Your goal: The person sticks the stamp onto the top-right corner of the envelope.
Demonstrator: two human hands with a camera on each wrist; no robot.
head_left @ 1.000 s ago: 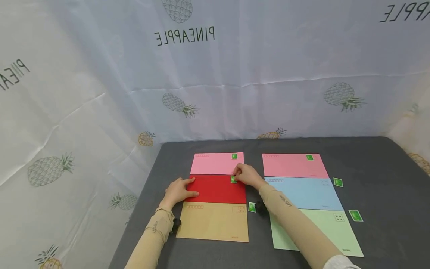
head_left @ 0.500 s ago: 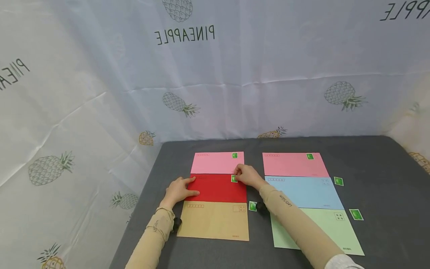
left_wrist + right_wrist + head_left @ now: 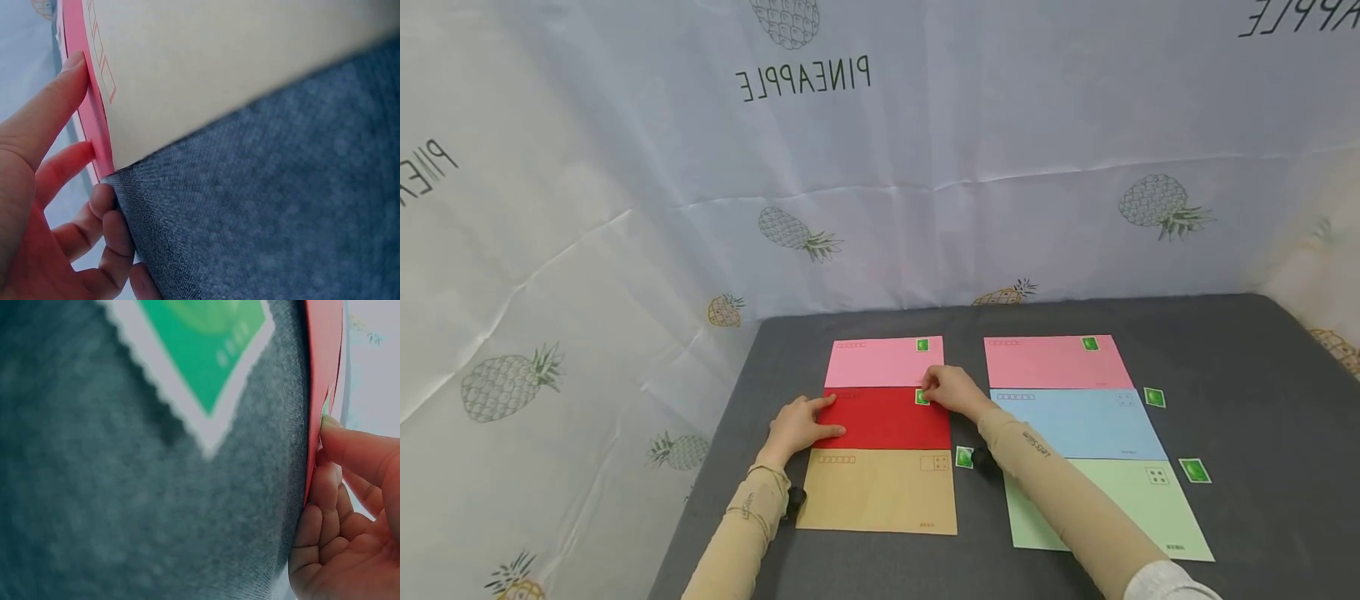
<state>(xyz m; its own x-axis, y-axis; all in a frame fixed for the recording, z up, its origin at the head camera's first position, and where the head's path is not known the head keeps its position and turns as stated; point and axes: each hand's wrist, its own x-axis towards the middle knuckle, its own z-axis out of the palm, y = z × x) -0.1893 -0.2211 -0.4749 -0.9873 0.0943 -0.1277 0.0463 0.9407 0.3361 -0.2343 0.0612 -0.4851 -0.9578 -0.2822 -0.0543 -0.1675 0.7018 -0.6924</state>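
The left hand (image 3: 793, 427) rests on the left edge of the red envelope (image 3: 872, 421), thumb and fingers spread apart. The right hand (image 3: 953, 390), fingers curled, pinches a green stamp (image 3: 920, 398) at the red envelope's upper right corner. A tan envelope (image 3: 876, 492) adjoins the red envelope's near edge.

Curtained-off work booth, wider building undeterminable: desk (image 3: 1277, 375), dark woven surface; pale fabric hanging (image 3: 940, 133), pineapple motifs (image 3: 512, 387) and mirrored PINEAPPLE lettering (image 3: 805, 79), behind the desk's far edge and along its left edge; stationery contents: coloured envelopes (image 3: 876, 496) in two columns, green stamps (image 3: 1195, 471) on and beside them
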